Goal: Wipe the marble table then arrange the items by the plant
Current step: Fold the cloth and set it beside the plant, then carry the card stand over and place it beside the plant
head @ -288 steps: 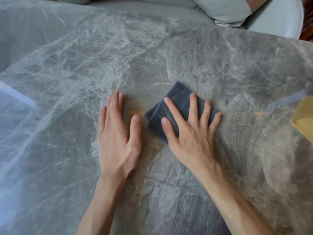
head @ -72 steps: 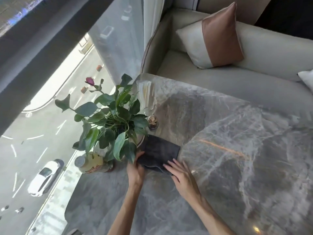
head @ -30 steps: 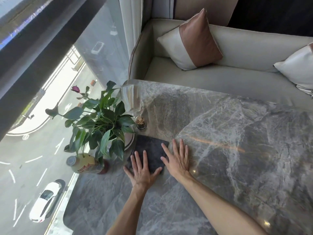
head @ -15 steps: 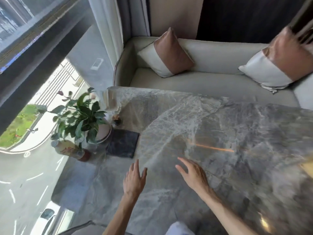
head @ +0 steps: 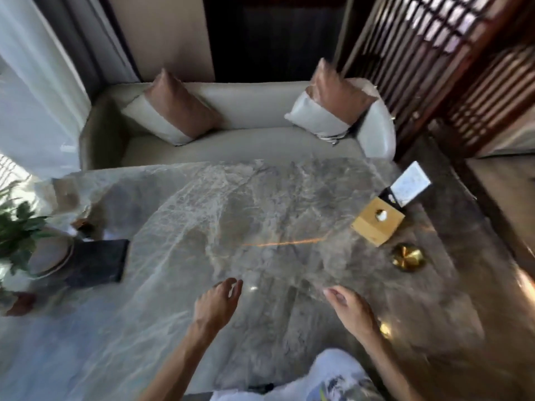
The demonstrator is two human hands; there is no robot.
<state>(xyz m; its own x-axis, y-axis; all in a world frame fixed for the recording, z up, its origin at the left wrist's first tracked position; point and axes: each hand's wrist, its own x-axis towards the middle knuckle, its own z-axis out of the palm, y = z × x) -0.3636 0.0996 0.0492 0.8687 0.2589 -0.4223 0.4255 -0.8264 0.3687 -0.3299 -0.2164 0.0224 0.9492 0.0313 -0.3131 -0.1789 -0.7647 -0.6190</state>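
Observation:
The grey marble table [head: 246,215] fills the middle of the head view. A folded dark cloth [head: 98,263] lies flat at its left side, beside the potted plant [head: 23,241]. My left hand [head: 217,305] and my right hand [head: 350,311] hover over the near part of the table with relaxed fingers, holding nothing. At the right end stand a gold box [head: 377,221], a white card in a dark holder [head: 409,183] and a small gold dome [head: 408,256]. The picture is blurred by motion.
A beige sofa [head: 240,146] with two cushions runs along the far side of the table. A bottle [head: 17,302] and small items stand near the plant at the left. A wooden lattice screen [head: 434,68] stands at the right.
Both hands have left the cloth lying by the plant and drawn back toward me. The view has swung to the right, so the gold box, card and dome now show.

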